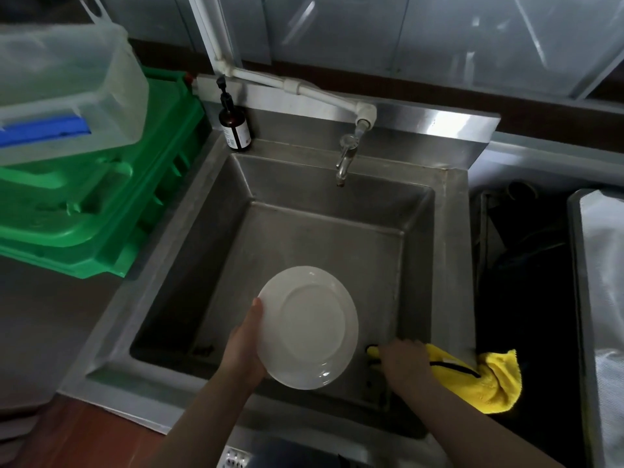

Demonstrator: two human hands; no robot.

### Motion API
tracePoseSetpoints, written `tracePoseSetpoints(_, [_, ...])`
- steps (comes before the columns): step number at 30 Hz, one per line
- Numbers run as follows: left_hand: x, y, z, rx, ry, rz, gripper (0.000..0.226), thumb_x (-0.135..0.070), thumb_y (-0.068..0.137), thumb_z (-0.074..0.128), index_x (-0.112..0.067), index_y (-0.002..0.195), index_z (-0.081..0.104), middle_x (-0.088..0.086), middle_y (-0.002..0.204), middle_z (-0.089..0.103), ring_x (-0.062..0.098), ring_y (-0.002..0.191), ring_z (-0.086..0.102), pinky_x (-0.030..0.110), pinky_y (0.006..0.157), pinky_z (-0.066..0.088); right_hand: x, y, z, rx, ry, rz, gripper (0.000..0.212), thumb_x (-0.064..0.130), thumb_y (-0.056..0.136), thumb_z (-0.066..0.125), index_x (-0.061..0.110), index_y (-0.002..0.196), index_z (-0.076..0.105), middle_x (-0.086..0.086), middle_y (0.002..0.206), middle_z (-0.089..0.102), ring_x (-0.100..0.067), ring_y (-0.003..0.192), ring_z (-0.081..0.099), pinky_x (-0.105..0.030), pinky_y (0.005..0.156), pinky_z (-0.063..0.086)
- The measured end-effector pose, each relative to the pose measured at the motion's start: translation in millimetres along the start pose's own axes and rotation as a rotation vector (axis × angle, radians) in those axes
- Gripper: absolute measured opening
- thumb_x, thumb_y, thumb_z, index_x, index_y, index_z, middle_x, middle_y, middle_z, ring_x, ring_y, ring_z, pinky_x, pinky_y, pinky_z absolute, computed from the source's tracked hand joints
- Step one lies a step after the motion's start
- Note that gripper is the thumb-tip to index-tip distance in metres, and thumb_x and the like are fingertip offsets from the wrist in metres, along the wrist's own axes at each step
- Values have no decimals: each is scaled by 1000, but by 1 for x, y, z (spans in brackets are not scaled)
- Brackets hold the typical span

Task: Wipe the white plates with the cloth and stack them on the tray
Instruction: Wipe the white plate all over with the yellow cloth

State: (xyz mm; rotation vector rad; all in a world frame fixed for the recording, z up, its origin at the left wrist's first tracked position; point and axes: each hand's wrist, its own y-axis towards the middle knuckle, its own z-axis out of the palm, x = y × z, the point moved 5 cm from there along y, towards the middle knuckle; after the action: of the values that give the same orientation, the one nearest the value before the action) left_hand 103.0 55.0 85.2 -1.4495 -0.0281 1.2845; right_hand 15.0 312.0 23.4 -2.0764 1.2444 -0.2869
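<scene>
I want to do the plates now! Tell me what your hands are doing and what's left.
Left hand: grips the round white ceramic plate by its left rim, held over the steel sink.
Right hand: rests on the yellow microfibre cloth, which is draped over the sink's right edge; whether the fingers grip it I cannot tell.
Done: nothing visibly stacked; no tray clearly in view.
Left: take the cloth, wipe this plate, stack it on the tray, then do the others.
</scene>
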Motion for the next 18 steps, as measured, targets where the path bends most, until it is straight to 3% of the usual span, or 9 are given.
tracePoseSetpoints(4, [1, -2, 1, -3, 1, 10, 58, -58, 91, 54, -14, 128, 64, 17, 125, 68, 42, 115, 63, 68, 98, 46, -8, 1, -10, 11, 405, 84, 38, 30, 97, 49, 25, 134, 52, -1, 134, 57, -22, 118, 56, -31, 95, 47])
tracePoseSetpoints(9, [-3, -7, -3, -7, -10, 28, 49, -53, 96, 50, -15, 122, 66, 16, 120, 70, 40, 113, 65, 65, 99, 47, -27, -22, -33, -44, 849, 136, 52, 11, 96, 40, 21, 147, 39, -8, 145, 47, -30, 120, 52, -32, 91, 45])
tracePoseSetpoints(13, [-7, -15, -2, -30, -15, 37, 44, -52, 99, 48, -17, 113, 69, 14, 115, 73, 37, 108, 67, 62, 97, 49, -36, -40, -36, -131, 1052, 79, 47, 11, 98, 39, 21, 144, 41, -5, 116, 58, -13, 80, 53, -29, 66, 41])
tracePoseSetpoints(15, [-7, -20, 1, -37, -23, 34, 43, -52, 98, 49, -17, 112, 69, 14, 115, 72, 38, 108, 66, 63, 97, 49, -40, -49, -39, -192, 1117, 82, 44, 13, 99, 40, 22, 142, 43, -3, 112, 58, -11, 79, 53, -27, 65, 39])
tracePoseSetpoints(18, [-4, -29, 8, -28, -17, 48, 45, -53, 97, 50, -16, 116, 68, 14, 117, 72, 39, 109, 66, 64, 96, 49, -49, -63, -45, -331, 1200, 97, 36, 19, 96, 46, 22, 131, 53, -1, 117, 60, -19, 96, 56, -29, 75, 39])
